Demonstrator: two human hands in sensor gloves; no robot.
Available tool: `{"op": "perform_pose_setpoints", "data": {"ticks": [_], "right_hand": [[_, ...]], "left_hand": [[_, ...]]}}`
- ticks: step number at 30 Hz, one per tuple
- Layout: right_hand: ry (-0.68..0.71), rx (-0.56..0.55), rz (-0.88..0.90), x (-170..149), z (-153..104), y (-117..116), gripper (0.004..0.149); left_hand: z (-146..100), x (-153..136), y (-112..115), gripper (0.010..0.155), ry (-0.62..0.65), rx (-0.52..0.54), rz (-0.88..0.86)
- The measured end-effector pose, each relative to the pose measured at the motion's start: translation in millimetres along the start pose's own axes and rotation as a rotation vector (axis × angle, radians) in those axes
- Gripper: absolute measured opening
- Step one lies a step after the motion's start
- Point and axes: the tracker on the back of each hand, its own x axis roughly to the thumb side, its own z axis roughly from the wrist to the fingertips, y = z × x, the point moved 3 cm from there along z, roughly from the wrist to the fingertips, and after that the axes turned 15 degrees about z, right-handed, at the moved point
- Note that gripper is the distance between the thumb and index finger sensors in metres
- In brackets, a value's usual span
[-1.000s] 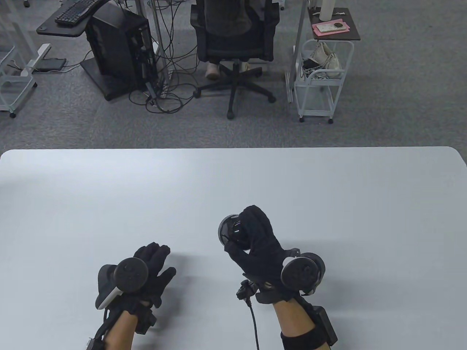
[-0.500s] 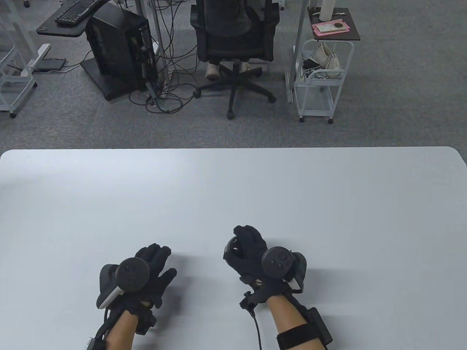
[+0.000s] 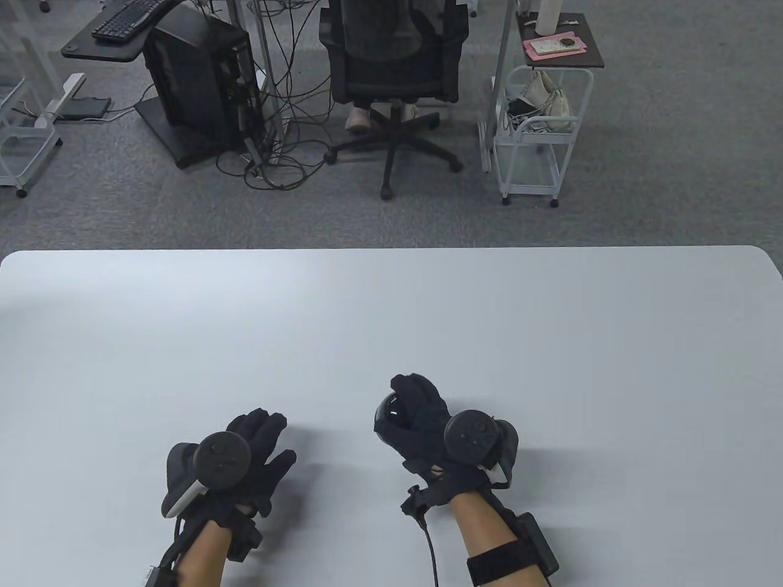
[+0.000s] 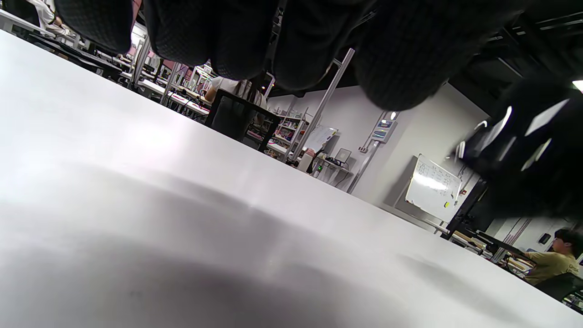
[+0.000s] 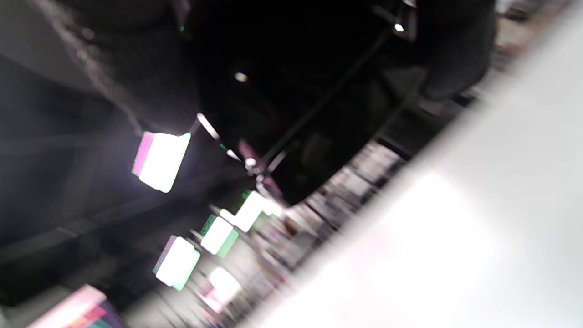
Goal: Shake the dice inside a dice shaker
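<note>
My right hand grips a black round dice shaker and holds it just above the white table, near the front middle. The fingers wrap over the shaker's top and hide most of it; the dice are hidden. In the right wrist view the shaker is a dark blurred mass under the glove. My left hand rests palm down on the table to the left, fingers stretched out, holding nothing. The left wrist view shows its fingertips over the table and the shaker blurred at the right.
The table's far edge drops to grey carpet. Beyond it stand an office chair, a computer tower with loose cables, and a white wire cart.
One second ago my right hand held the shaker higher and farther out, tilted to the left. It has since turned over and come down and nearer with the shaker. The left hand has not moved.
</note>
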Motion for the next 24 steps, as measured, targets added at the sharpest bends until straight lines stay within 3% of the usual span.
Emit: {"op": "perform_pose_setpoints", "data": {"ticks": [3, 6, 7, 10, 24], "right_hand": [[0.198, -0.080, 0.053, 44, 5, 14, 0.072], [-0.015, -0.020, 0.033, 1, 1, 0, 0.072], [-0.130, 0.046, -0.060, -28, -5, -9, 0.072], [-0.202, 0.136, -0.121, -53, -12, -21, 0.072], [-0.294, 0.183, -0.173, -66, -15, -27, 0.072]], "left_hand": [[0, 0, 0, 0.066, 0.000, 0.004, 0.002], [0, 0, 1, 0.066, 0.002, -0.001, 0.004], [0, 0, 1, 0.066, 0.002, -0.003, 0.005], [0, 0, 0, 0.066, 0.003, 0.002, 0.001], [-1, 0, 0, 0.066, 0.006, 0.002, 0.002]]}}
